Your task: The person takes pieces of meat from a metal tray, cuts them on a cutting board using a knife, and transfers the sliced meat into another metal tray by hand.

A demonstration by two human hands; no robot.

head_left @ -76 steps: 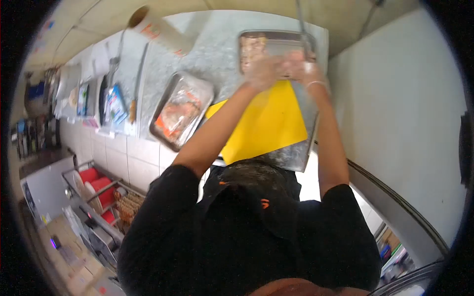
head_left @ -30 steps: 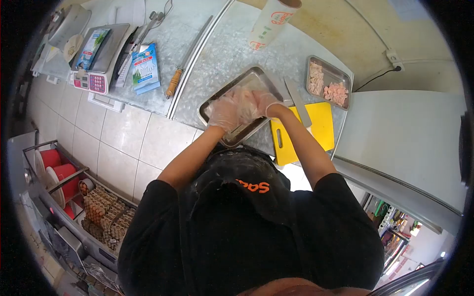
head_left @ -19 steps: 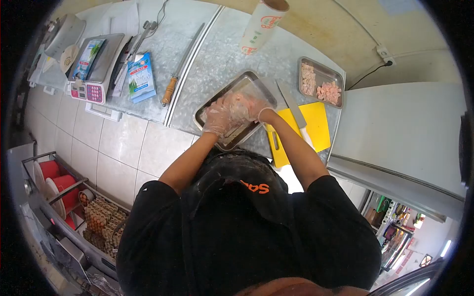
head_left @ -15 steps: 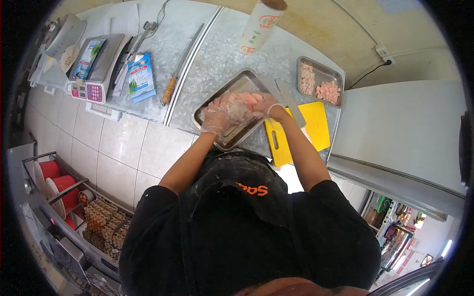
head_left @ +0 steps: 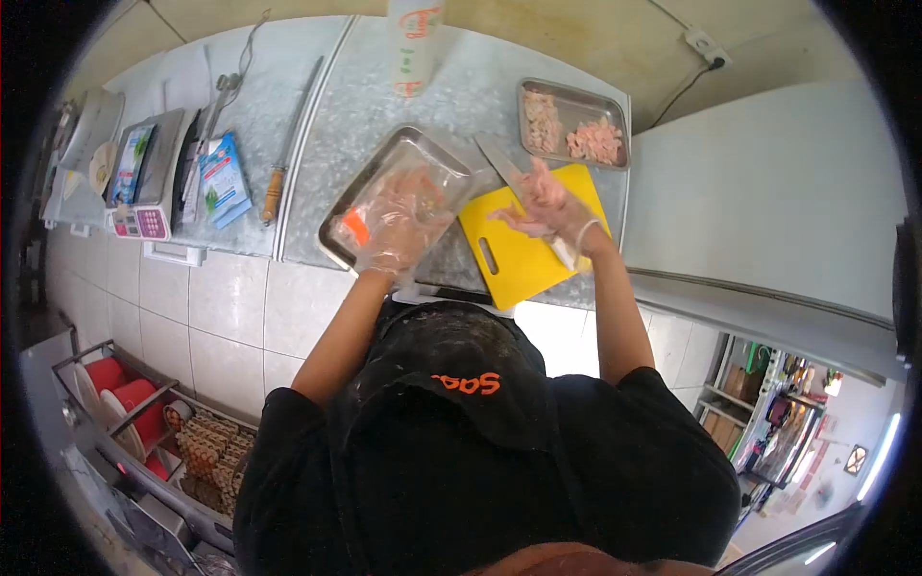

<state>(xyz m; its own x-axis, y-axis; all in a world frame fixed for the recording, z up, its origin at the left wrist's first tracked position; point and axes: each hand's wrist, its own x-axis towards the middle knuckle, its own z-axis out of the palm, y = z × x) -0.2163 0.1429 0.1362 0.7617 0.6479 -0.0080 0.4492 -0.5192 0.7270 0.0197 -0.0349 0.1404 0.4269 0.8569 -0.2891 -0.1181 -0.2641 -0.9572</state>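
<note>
My left hand [head_left: 397, 230], in a clear glove, is closed on a clear plastic bag [head_left: 445, 184] over a metal tray [head_left: 336, 206]. An orange patch [head_left: 355, 226] shows beside that hand; what it belongs to is unclear. My gloved right hand [head_left: 571, 219] grips a floppy piece of pale pink raw meat [head_left: 545, 184] above a yellow cutting board [head_left: 523, 269]. Parts of the meat hang past the fingers. A knife [head_left: 497, 158] lies at the board's far edge, its handle hidden behind the meat and hand.
At the back right, a second metal tray [head_left: 576, 96] holds two piles of cut meat. A printed cup roll [head_left: 415, 48] stands at the back. Leftward lie a long wooden-handled knife [head_left: 274, 195], a blue-white packet [head_left: 224, 182] and a scale [head_left: 154, 223].
My hands, together over the tray before, are now apart. The right hand has moved over the cutting board with raw meat in it; the left stays at the tray. The view has shifted.
</note>
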